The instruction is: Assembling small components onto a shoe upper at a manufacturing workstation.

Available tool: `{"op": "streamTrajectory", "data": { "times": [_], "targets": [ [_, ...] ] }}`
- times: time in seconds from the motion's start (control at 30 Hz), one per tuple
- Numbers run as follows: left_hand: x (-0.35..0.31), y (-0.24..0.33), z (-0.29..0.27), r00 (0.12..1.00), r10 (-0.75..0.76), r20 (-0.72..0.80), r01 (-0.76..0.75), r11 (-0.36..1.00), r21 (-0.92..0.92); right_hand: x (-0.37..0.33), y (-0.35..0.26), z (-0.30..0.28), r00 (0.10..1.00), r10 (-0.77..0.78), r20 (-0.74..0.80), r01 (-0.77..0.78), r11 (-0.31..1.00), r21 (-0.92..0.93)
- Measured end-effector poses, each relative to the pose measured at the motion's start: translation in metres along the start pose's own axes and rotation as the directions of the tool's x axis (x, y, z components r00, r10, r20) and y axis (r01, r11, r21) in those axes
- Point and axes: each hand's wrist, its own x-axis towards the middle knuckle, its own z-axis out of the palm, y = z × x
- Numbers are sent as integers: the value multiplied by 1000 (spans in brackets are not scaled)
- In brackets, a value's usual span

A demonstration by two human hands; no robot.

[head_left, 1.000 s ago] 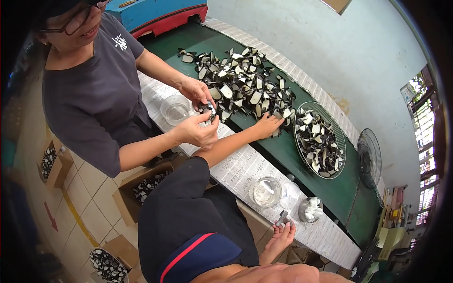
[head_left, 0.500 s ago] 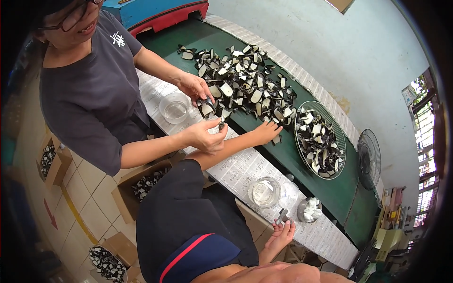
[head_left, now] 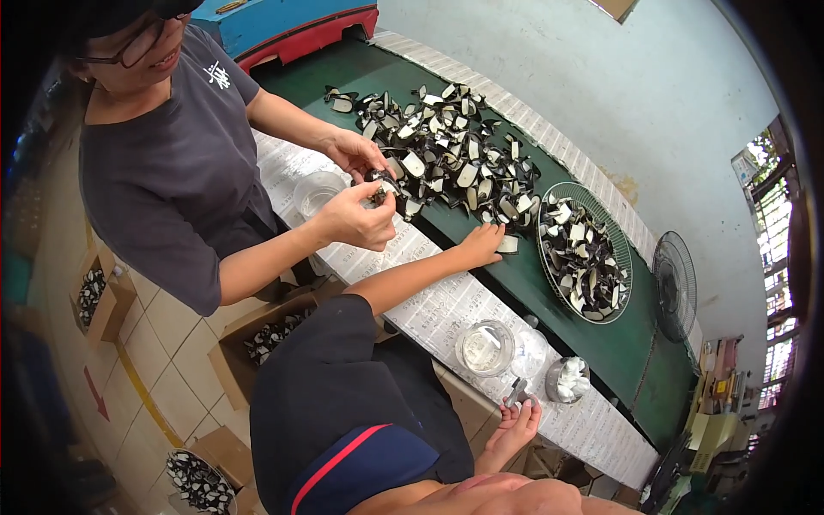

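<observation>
At the near edge of a heap of black-and-white curved pieces (head_left: pixel 468 174), my left hand (head_left: pixel 481 245) has its fingers on one black-and-white piece (head_left: pixel 508 245), its pale face showing. They look closed on its edge. Lower right, my right hand (head_left: pixel 515 424) is closed around a small dark-grey object (head_left: pixel 517 393) with a narrow upright part; its kind is unclear. Just beyond that hand stand a clear round tub (head_left: pixel 485 348) and a smaller clear cup of white wads (head_left: pixel 568 380).
A co-worker at left works a similar piece with both hands (head_left: pixel 365 219) beside another clear tub (head_left: pixel 316 194). A wire basket (head_left: pixel 624 292) of pieces sits on the green belt (head_left: pixel 657 369), near a fan (head_left: pixel 675 283). Cardboard boxes (head_left: pixel 225 360) of pieces stand on the floor.
My left hand has drawn slightly back, and the piece at its fingertips now shows its pale face. The co-worker's lower hand has moved up to the piece. My right hand has barely moved.
</observation>
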Motion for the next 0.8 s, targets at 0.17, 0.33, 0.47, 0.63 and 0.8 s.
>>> {"op": "streamTrajectory", "data": {
  "times": [0.17, 0.33, 0.47, 0.63, 0.8],
  "targets": [
    [1, -2, 1, 997, -73, -22, 72, 996, -57, 2, 0, -2, 1000, 2, -4, -2, 1000, 8],
    [12, 8, -12, 993, -118, -11, 114, 980, -163, 5, -3, 1, 1000, 5, -5, -5, 1000, 13],
    [41, 46, -40, 964, -172, -202, 95, 935, -342, 9, -4, 1, 1000, -3, -4, 3, 1000, 7],
    [111, 110, -53, 933, -155, -326, -19, 880, -475, 10, -9, 2, 1000, -18, -25, 17, 1000, -10],
    [181, 142, -7, 987, -161, -10, 131, 837, -531, 11, -17, 11, 998, -51, -27, 50, 998, -43]
  ]
}}
